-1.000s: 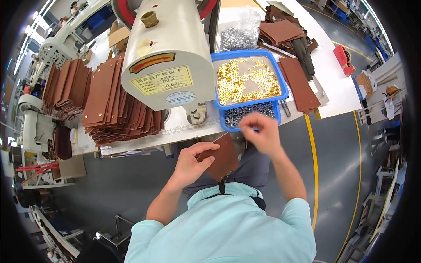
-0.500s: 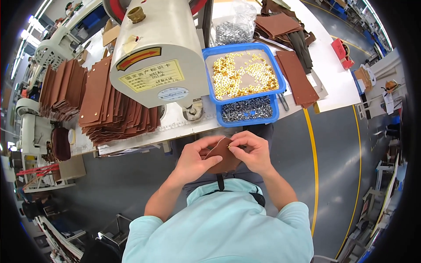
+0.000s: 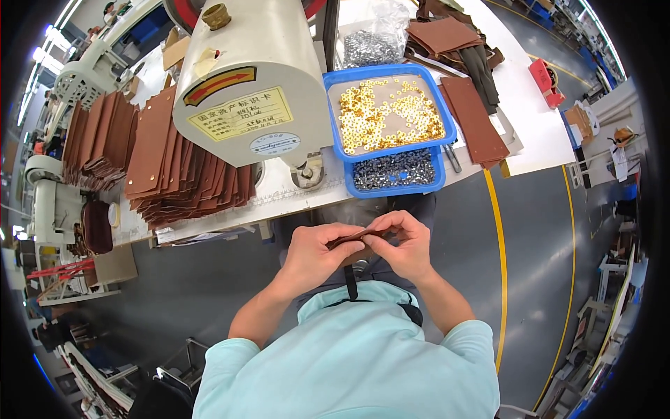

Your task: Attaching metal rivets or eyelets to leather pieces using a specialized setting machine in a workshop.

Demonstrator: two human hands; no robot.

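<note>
Both my hands grip a brown leather piece (image 3: 347,240) in front of my body, just off the table's near edge. It is seen nearly edge-on. My left hand (image 3: 312,257) has its fingers behind the piece and the thumb on the near side. My right hand (image 3: 403,244) pinches the opposite end between thumb and fingers; whether a small fitting is also in that pinch is hidden. Beyond my hands stands a blue tray (image 3: 335,115) of gold-coloured ring-shaped eyelets (image 3: 363,115). Below its near edge is a second blue tray (image 3: 398,192) with small dark metal fittings (image 3: 391,170).
A large cream press machine (image 3: 244,77) rises over the table (image 3: 279,199). Stacks of brown leather pieces (image 3: 185,181) lie to its left. Further brown pieces (image 3: 474,122) and tweezers (image 3: 453,159) are right of the trays. A clear bag of metal fittings (image 3: 373,49) sits behind.
The leather piece has tilted from showing its broad face to nearly edge-on. My left fingers have closed in along it, and both hands stay in about the same place.
</note>
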